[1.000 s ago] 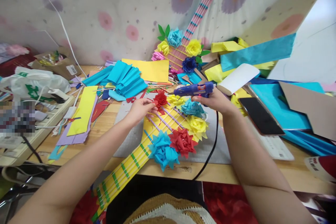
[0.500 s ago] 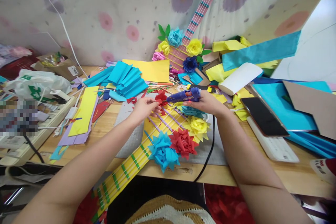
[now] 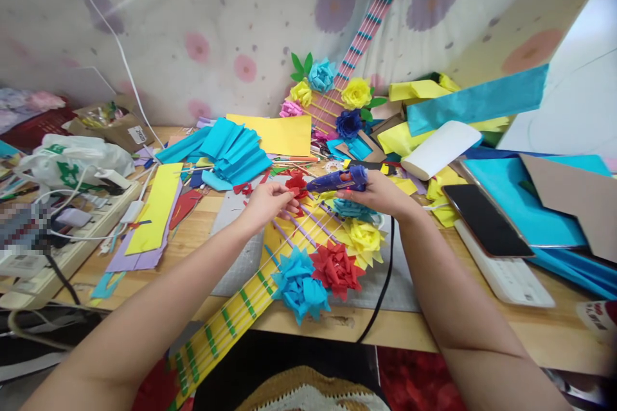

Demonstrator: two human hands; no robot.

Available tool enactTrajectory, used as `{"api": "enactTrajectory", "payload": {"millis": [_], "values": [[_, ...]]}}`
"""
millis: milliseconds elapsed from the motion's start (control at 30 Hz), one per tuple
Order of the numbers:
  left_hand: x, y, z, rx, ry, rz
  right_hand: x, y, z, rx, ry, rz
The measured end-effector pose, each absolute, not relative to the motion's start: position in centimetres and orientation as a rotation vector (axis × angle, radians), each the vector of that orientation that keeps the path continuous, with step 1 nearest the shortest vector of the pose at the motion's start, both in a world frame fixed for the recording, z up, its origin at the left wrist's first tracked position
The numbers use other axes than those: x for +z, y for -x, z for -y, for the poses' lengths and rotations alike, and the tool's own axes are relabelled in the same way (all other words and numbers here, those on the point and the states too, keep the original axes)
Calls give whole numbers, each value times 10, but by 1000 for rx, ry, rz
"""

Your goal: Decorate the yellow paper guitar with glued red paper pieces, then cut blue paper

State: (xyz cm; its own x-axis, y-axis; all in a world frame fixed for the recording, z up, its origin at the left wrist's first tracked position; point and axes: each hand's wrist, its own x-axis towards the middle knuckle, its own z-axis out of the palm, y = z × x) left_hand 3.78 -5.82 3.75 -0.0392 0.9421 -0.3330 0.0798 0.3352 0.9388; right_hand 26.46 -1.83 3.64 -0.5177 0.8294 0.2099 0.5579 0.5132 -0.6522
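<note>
My right hand (image 3: 378,192) is wrapped round a blue hot glue gun (image 3: 340,181), its nozzle pointing left. My left hand (image 3: 274,200) pinches a red paper flower (image 3: 296,185) close to the nozzle; whether the tip touches it I cannot tell. Below both hands lies a yellow paper guitar (image 3: 236,309) with green frets, white strings and purple strips. A blue paper flower (image 3: 301,286), a second red flower (image 3: 336,268), a yellow flower (image 3: 364,239) and a teal flower (image 3: 354,207) sit along its body.
A pink paper guitar (image 3: 359,45) leans on the patterned curtain behind. Blue crepe paper (image 3: 236,154) and yellow sheets (image 3: 154,209) lie to the left, near a power strip (image 3: 91,237). A phone (image 3: 486,219) rests at right. The glue gun's black cord (image 3: 385,286) crosses the table edge.
The view has tilted up slightly, so most things sit a little lower in the picture. Both hands keep nearly the same pose, flower and glue gun still together.
</note>
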Motion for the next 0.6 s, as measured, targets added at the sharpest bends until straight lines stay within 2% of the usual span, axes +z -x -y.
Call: {"api": "enactTrajectory", "payload": {"millis": [600], "values": [[35, -35, 56, 929, -1048, -1409, 38, -266, 18, 705, 1110, 2299]]}}
